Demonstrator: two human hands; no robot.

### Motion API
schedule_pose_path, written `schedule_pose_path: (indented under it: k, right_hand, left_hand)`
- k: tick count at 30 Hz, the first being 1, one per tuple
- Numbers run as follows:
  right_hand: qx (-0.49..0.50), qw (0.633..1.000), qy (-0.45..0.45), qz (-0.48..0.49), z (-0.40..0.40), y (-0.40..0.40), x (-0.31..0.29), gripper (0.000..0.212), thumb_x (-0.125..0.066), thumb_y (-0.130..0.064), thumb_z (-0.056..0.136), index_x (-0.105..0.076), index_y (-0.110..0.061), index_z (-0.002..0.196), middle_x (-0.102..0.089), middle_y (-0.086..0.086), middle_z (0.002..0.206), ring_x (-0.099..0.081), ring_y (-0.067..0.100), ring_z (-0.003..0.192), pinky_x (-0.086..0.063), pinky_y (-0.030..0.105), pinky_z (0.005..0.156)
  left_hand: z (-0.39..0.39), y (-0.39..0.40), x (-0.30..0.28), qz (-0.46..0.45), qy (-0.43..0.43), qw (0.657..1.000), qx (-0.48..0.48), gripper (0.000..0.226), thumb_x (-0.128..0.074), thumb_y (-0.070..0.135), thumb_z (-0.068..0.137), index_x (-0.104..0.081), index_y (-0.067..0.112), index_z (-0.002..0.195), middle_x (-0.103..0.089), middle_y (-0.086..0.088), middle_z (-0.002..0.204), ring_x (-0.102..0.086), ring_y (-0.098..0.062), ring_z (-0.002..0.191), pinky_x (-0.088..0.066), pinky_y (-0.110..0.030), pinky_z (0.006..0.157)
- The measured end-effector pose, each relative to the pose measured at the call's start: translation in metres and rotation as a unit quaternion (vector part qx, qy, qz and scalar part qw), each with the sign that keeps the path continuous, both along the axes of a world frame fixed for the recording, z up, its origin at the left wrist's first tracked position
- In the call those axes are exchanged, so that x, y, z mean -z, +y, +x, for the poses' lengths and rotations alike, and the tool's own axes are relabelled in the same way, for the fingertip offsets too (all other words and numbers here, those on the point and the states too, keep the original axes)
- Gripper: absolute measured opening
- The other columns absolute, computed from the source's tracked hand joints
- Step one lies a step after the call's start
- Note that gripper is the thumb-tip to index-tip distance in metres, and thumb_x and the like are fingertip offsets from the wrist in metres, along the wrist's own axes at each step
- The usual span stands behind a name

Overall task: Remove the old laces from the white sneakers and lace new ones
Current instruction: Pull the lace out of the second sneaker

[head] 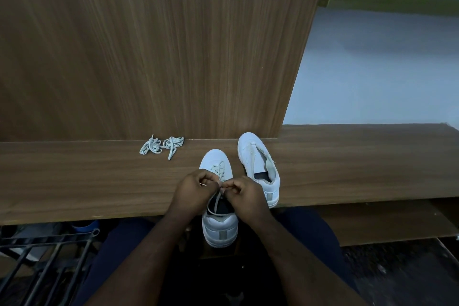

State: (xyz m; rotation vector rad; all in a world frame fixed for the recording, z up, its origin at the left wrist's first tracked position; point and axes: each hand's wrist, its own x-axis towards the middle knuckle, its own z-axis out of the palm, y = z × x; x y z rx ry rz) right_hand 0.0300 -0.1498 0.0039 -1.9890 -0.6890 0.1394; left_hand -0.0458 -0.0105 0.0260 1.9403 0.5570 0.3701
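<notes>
Bare forearms with no sleeves in view, and dark navy trousers (313, 231) over both legs.

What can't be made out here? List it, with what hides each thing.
- Head view: the upper eyelets of the near sneaker are covered by the left hand and right hand.
- Each grip on the lace: fingertips too small and dim to tell how it is pinched.
- Loose laces by the wooden panel: too tangled and small to count.
- Far sneaker: whether any lace remains is unclear.
</notes>
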Motion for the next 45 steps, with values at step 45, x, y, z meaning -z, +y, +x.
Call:
schedule_pose_path:
  k: [45]
  right_hand:
    - [-0.063, 0.985, -0.147, -0.069, 0.019, 0.012, -0.025, 0.021, -0.064, -0.019, 0.091, -0.077, -0.022, 0.108, -0.068, -0.004, 0.109, -0.058, 0.014, 0.106, -0.045, 0.031, 0.094]
  left_hand:
    - [0.001, -0.018, 0.002, -0.244, -0.017, 0.96, -0.14, 0.017, -0.068, -0.001, 0.075, -0.063, 0.011, 0.086, -0.059, -0.003, 0.056, -0.049, -0.016, 0.044, -0.043, -0.026, 0.05]
